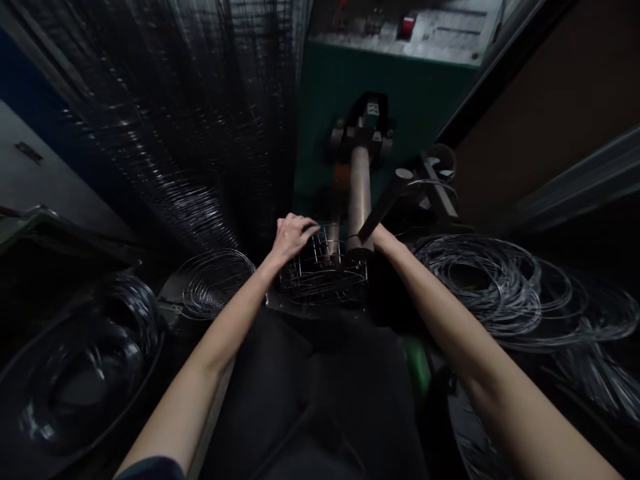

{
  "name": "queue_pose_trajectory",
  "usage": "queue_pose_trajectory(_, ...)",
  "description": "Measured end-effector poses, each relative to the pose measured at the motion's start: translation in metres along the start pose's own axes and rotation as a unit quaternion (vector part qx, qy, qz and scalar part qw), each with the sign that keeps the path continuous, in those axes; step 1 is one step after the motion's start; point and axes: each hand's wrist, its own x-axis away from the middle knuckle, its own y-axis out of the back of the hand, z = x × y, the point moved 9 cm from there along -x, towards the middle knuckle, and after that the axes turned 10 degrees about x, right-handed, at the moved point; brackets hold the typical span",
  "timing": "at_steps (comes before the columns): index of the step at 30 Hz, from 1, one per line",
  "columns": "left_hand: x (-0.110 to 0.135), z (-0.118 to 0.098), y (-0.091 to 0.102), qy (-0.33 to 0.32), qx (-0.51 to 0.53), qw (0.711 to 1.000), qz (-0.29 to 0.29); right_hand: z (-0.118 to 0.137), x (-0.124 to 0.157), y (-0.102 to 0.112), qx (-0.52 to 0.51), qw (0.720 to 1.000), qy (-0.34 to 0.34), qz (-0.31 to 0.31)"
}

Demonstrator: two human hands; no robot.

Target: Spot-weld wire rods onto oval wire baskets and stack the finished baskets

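A small wire basket sits low in front of me, around the lower arm of a spot welding machine. My left hand is at its upper left edge, fingers curled and thumb and forefinger pinched at the wire. The dim light blurs the exact contact. My right hand is mostly hidden behind the machine's upper cylindrical arm and its angled bar, only the wrist side showing. What its fingers do cannot be seen.
Wire coils and rings are heaped at the right, with more rings at the left. A round tub holds wire rings. Stacked wire mesh rises behind on the left. The green machine body carries a red switch.
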Motion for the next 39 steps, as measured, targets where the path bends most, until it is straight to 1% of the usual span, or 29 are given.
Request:
queue_pose_trajectory(3,0.011,-0.005,-0.007,-0.005,-0.001,0.999,0.05,-0.004,0.001,0.003,0.003,1.0,-0.011,0.015)
queue_pose_trajectory(4,0.015,-0.007,-0.008,-0.008,-0.005,0.998,0.057,-0.003,0.002,0.005,0.008,1.0,-0.007,0.02)
queue_pose_trajectory(6,0.028,-0.017,-0.011,-0.035,-0.012,0.997,0.06,0.0,0.004,0.011,0.02,0.999,0.002,0.027)
queue_pose_trajectory(8,0.05,-0.035,-0.021,-0.083,-0.023,0.993,0.083,0.005,0.006,0.018,0.03,0.999,0.014,0.027)
queue_pose_trajectory(10,0.082,-0.058,-0.029,-0.141,-0.03,0.982,0.121,0.012,0.009,0.021,0.04,0.998,0.027,0.029)
queue_pose_trajectory(11,0.099,-0.07,-0.029,-0.167,-0.033,0.976,0.139,0.016,0.013,0.02,0.046,0.998,0.037,0.034)
queue_pose_trajectory(12,0.113,-0.08,-0.024,-0.187,-0.036,0.97,0.152,0.022,0.018,0.018,0.054,0.997,0.048,0.04)
queue_pose_trajectory(13,0.124,-0.088,-0.015,-0.198,-0.037,0.967,0.158,0.027,0.024,0.015,0.061,0.995,0.06,0.045)
queue_pose_trajectory(14,0.131,-0.093,-0.001,-0.196,-0.034,0.967,0.156,0.033,0.032,0.013,0.066,0.994,0.075,0.048)
queue_pose_trajectory(15,0.132,-0.092,0.017,-0.181,-0.026,0.971,0.152,0.038,0.042,0.01,0.068,0.992,0.092,0.048)
queue_pose_trajectory(16,0.13,-0.088,0.038,-0.155,-0.013,0.977,0.147,0.042,0.053,0.008,0.066,0.991,0.108,0.044)
queue_pose_trajectory(18,0.121,-0.065,0.087,-0.074,0.016,0.988,0.131,0.042,0.074,0.004,0.06,0.988,0.138,0.03)
queue_pose_trajectory(19,0.117,-0.05,0.113,-0.033,0.022,0.992,0.119,0.038,0.083,0.003,0.057,0.988,0.143,0.009)
queue_pose_trajectory(20,0.116,-0.036,0.139,0.004,0.015,0.994,0.105,0.033,0.092,0.001,0.056,0.987,0.151,-0.004)
queue_pose_trajectory(22,0.12,-0.011,0.188,0.054,-0.044,0.996,0.063,0.027,0.11,-0.003,0.044,0.983,0.172,-0.037)
queue_pose_trajectory(23,0.126,-0.003,0.207,0.067,-0.087,0.993,0.038,0.028,0.119,-0.004,0.036,0.98,0.189,-0.053)
queue_pose_trajectory(24,0.133,0.005,0.221,0.077,-0.133,0.988,0.013,0.032,0.13,-0.005,0.027,0.975,0.207,-0.074)
queue_pose_trajectory(25,0.141,0.012,0.227,0.088,-0.176,0.98,-0.01,0.038,0.141,-0.003,0.02,0.97,0.224,-0.096)
queue_pose_trajectory(26,0.151,0.021,0.226,0.107,-0.213,0.971,-0.022,0.046,0.152,-0.001,0.013,0.963,0.241,-0.117)
queue_pose_trajectory(27,0.162,0.033,0.217,0.131,-0.238,0.962,-0.024,0.055,0.162,0.003,0.006,0.958,0.253,-0.135)
queue_pose_trajectory(28,0.174,0.046,0.201,0.158,-0.254,0.954,-0.014,0.063,0.17,0.009,-0.005,0.954,0.258,-0.15)
queue_pose_trajectory(30,0.198,0.077,0.155,0.212,-0.265,0.94,0.023,0.077,0.185,0.026,-0.036,0.95,0.257,-0.172)
queue_pose_trajectory(32,0.218,0.104,0.106,0.233,-0.255,0.937,0.05,0.086,0.197,0.046,-0.084,0.95,0.247,-0.174)
queue_pose_trajectory(33,0.226,0.117,0.084,0.239,-0.246,0.937,0.06,0.088,0.203,0.055,-0.112,0.952,0.233,-0.166)
queue_pose_trajectory(34,0.233,0.128,0.066,0.243,-0.237,0.938,0.067,0.089,0.21,0.062,-0.146,0.954,0.213,-0.153)
queue_pose_trajectory(35,0.237,0.137,0.053,0.246,-0.227,0.94,0.071,0.087,0.216,0.066,-0.184,0.956,0.185,-0.135)
queue_pose_trajectory(36,0.239,0.145,0.043,0.247,-0.216,0.942,0.072,0.084,0.222,0.067,-0.227,0.956,0.148,-0.112)
queue_pose_trajectory(37,0.24,0.151,0.037,0.246,-0.206,0.945,0.069,0.08,0.229,0.065,-0.272,0.952,0.104,-0.09)
queue_pose_trajectory(39,0.238,0.16,0.035,0.24,-0.187,0.951,0.056,0.068,0.242,0.053,-0.354,0.934,0.009,-0.055)
